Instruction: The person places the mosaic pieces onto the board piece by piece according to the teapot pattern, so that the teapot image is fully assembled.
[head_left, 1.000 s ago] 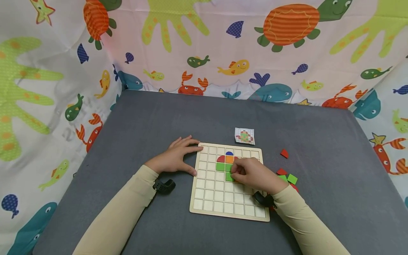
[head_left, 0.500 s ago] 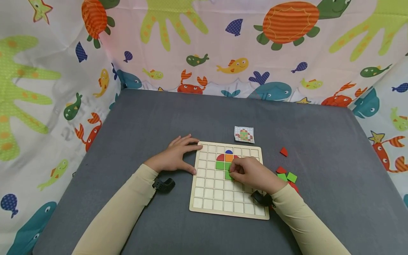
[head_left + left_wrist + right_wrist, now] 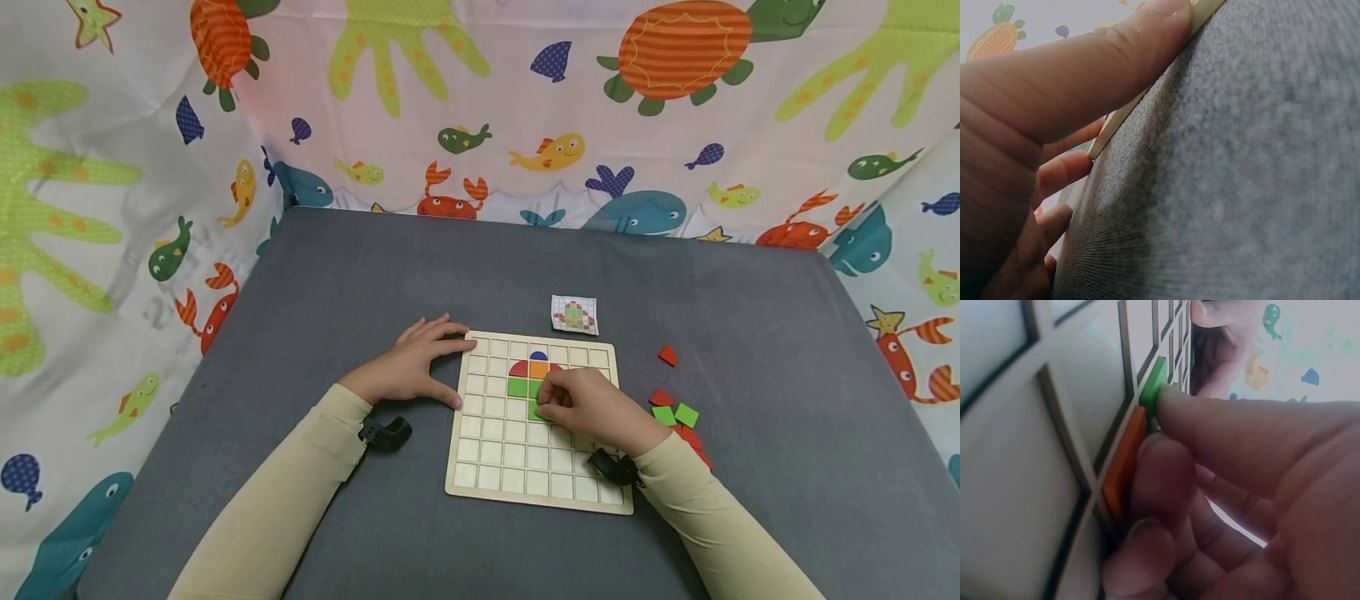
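A wooden grid board [image 3: 491, 454] lies on the grey cloth. My left hand [image 3: 411, 364] spreads along its left edge, thumb and fingers touching the rim [image 3: 1116, 125]. My right hand [image 3: 600, 408] bends over the middle cells, its curled fingertips against an orange square tile [image 3: 1124, 462] that sits at a cell. The thumb touches a green square tile [image 3: 1153, 381] beside it. Elsewhere on the board show a blue rounded piece [image 3: 538, 356], a red curved piece [image 3: 519, 368], another orange square [image 3: 538, 369] and green squares [image 3: 517, 387]. My right hand hides some cells.
A small pattern card [image 3: 574, 315] lies beyond the board. Right of the board are a lone red piece [image 3: 667, 356], green squares [image 3: 686, 414] and several red pieces [image 3: 686, 435], partly behind the right forearm. A printed curtain [image 3: 525, 100] surrounds the table.
Both hands keep nearly the same places. The right wrist shifts slightly left, and more of the red pieces beside it come into sight. The head view tilts a little.
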`<state>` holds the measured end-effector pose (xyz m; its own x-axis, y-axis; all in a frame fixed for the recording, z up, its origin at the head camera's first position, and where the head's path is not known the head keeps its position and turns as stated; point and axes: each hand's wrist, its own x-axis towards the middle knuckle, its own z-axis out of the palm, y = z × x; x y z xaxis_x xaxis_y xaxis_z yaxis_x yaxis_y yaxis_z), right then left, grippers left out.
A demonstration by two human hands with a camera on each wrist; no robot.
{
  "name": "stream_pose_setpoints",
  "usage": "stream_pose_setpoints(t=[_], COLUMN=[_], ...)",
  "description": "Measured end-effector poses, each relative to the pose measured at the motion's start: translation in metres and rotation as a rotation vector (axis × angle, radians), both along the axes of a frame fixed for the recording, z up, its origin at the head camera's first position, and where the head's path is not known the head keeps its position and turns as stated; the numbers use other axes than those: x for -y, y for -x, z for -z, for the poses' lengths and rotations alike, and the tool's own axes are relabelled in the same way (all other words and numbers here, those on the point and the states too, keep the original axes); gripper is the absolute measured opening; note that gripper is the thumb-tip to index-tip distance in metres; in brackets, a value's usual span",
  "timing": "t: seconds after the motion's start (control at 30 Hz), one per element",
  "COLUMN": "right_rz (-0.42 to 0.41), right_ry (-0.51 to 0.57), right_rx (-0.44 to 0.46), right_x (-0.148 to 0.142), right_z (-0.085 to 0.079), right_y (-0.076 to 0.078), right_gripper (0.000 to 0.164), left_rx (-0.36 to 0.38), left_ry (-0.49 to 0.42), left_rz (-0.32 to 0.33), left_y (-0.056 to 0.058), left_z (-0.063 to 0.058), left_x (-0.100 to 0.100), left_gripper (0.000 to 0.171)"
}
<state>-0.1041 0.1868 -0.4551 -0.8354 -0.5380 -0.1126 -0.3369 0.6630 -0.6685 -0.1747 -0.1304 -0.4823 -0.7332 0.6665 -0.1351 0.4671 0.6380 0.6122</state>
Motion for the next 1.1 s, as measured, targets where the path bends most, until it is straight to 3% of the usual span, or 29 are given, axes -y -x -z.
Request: stream_pose_setpoints(t=[0.47, 1.1], right_rz=[-0.049, 0.156], right_ry=[0.015, -0.155], right_rx=[0.014, -0.009], right_x=[-0.006, -0.064], right_z=[-0.005, -0.033], right_y=[-0.001, 0.003], right_gripper=[0.009, 0.007], left_rx=[0.007, -0.013], left_ry=[0.003, 0.009], left_rz=[-0.001, 0.025], left_y=[-0.004, 0.0], left_z=[0.0, 0.0], left_x=[0.003, 0.004], left_gripper=[0.097, 0.097])
